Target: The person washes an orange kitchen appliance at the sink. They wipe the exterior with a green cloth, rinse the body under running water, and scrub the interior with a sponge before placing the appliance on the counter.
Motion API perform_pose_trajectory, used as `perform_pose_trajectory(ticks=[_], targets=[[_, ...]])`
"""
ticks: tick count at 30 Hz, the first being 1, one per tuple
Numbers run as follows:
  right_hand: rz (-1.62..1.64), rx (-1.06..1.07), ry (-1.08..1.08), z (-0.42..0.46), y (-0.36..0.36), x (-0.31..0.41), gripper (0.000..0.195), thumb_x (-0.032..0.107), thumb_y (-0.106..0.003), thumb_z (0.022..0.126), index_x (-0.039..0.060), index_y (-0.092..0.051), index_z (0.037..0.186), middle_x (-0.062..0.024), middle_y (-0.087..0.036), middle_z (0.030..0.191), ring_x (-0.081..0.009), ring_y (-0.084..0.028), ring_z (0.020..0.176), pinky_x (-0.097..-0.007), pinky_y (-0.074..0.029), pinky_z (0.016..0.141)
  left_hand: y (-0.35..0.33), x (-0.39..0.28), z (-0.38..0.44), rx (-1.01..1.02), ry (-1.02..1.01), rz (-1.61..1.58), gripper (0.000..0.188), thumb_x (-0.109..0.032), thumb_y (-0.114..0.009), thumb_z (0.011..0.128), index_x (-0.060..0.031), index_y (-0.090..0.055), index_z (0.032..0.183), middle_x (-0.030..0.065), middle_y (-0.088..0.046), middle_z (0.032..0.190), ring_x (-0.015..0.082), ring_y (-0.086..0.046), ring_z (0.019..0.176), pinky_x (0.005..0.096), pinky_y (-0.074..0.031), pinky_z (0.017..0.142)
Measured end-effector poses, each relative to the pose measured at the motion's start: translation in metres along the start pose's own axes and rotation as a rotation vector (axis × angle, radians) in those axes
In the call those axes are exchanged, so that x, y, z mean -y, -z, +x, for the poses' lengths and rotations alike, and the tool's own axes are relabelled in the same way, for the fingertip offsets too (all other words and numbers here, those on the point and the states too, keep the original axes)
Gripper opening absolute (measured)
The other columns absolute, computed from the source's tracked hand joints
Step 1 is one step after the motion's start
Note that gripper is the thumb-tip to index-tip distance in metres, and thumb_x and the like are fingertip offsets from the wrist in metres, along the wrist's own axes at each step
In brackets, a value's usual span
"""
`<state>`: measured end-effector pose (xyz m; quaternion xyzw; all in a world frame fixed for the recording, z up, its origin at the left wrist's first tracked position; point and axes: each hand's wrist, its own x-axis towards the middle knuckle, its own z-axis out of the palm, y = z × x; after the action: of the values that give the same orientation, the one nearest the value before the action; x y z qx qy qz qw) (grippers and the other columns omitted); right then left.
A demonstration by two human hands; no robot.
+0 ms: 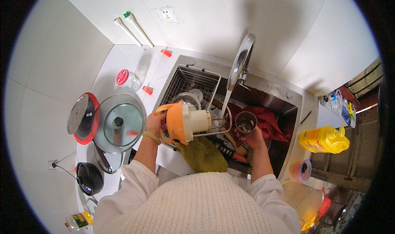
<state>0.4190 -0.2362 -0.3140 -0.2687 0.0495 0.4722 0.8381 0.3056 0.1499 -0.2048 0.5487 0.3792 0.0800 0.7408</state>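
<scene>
My left hand (155,124) grips the handle of an orange and cream kitchen appliance head (179,123), which lies tilted sideways with its wire guard pointing right. In my right hand (251,136) is a small metal cup (246,122), its mouth facing up towards the camera. Water runs from the chrome faucet (242,59) into the sink (271,95), between the appliance and the cup. A red cloth (271,123) and several utensils lie in the basin below. Over the sink's front edge hangs a green cloth (203,155).
A wire dish rack (185,76) with bowls fills the sink's left part. On the left counter are a glass lid (123,126), a red-lidded jar (132,81) and a black pot (89,178). A yellow pump bottle (322,139) and a plastic tub (301,170) stand at the right.
</scene>
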Motion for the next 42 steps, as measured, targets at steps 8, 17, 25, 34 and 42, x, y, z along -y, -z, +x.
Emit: perform_pose_trajectory(ticks=[8,17,25,34,42], targets=[[0.029,-0.206,-0.087,-0.002,-0.004,-0.002,0.057,0.053,-0.046,0.086,0.0075,-0.05,0.119,-0.0198,-0.062,0.096,-0.0283,-0.059,0.068,-0.0279,-0.039,0.043,-0.01,-0.013,-0.012,-0.033,0.021,0.014,0.01,-0.011,-0.061,0.084,-0.0047,-0.059,0.091,-0.0018,-0.052,0.063,0.0055,-0.043,0.043,0.0197,-0.038,0.038],[-0.646,-0.937,0.07,0.012,0.063,-0.016,0.061,0.05,-0.053,0.085,0.0015,-0.048,0.121,-0.017,-0.06,0.102,-0.028,-0.061,0.081,-0.039,-0.05,0.058,0.007,0.008,0.012,0.037,-0.014,0.017,0.01,-0.013,-0.062,0.082,-0.006,-0.059,0.088,-0.0036,-0.045,0.058,0.0072,-0.038,0.042,0.0228,-0.032,0.037],[-1.141,-1.096,0.267,0.006,0.007,-0.005,0.059,0.041,-0.061,0.082,-0.0026,-0.049,0.121,-0.0209,-0.058,0.111,-0.0339,-0.056,0.102,-0.0409,-0.044,0.087,0.009,0.007,0.011,0.012,-0.004,0.015,0.009,-0.011,-0.063,0.08,-0.0066,-0.06,0.086,-0.0032,-0.046,0.057,0.0069,-0.038,0.042,0.0225,-0.03,0.036],[-1.497,-1.147,0.466,0.024,0.031,-0.001,0.048,0.028,-0.058,0.086,0.0029,-0.047,0.126,-0.0178,-0.049,0.126,-0.0352,-0.048,0.114,-0.0405,-0.038,0.096,0.012,0.008,0.015,0.045,-0.015,0.0,0.009,-0.009,-0.062,0.08,-0.0062,-0.059,0.088,-0.0024,-0.049,0.058,0.0075,-0.042,0.043,0.0228,-0.032,0.037],[-1.406,-1.184,0.263,-0.037,0.015,0.028,0.027,0.022,-0.055,0.087,0.0028,-0.057,0.106,-0.0161,-0.061,0.099,-0.0323,-0.059,0.093,-0.0436,-0.046,0.079,-0.009,-0.01,-0.007,-0.025,-0.005,-0.037,0.014,-0.008,-0.061,0.08,-0.0046,-0.06,0.094,0.0016,-0.059,0.067,0.0101,-0.052,0.047,0.0224,-0.04,0.04]])
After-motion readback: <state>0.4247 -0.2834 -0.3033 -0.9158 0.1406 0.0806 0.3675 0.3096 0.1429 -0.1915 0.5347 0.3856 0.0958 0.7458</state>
